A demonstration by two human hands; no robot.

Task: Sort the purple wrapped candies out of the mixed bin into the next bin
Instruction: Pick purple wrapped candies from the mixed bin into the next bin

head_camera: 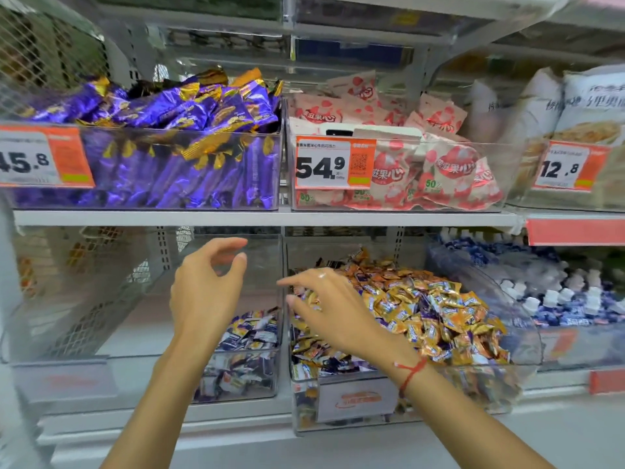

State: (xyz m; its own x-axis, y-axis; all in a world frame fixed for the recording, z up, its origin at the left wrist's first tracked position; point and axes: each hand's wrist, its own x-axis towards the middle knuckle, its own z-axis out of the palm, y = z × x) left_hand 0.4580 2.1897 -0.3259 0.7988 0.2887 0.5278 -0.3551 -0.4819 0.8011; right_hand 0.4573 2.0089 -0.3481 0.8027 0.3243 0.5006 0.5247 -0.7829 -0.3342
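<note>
Both hands over the lower-shelf bins, holding nothing.

Left hand [206, 292], fingers loosely spread, hovers above the clear plastic next bin [267, 377] of purple wrapped candies [252, 330]; right hand [333, 309], at 3 o'clock, reaches empty-fingered onto the heaped clear plastic mixed bin [355, 406].

1. The light is bright, even and white, with no hard shadows; its source cannot be seen.
2. Soft shade lies under the middle shelf [263, 218], dimming the backs of the lower bins.
3. Glare streaks the clear front wall of the purple-packet bin [176, 198], and the foil wrappers glint.
4. The centre price tag [334, 163] reads sharp; the tags at the far left and right are smeared.
5. Motion blur softens both hands and the frame's corners.
6. Wide-angle distortion bends the shelf edges and uprights near the borders.
</note>
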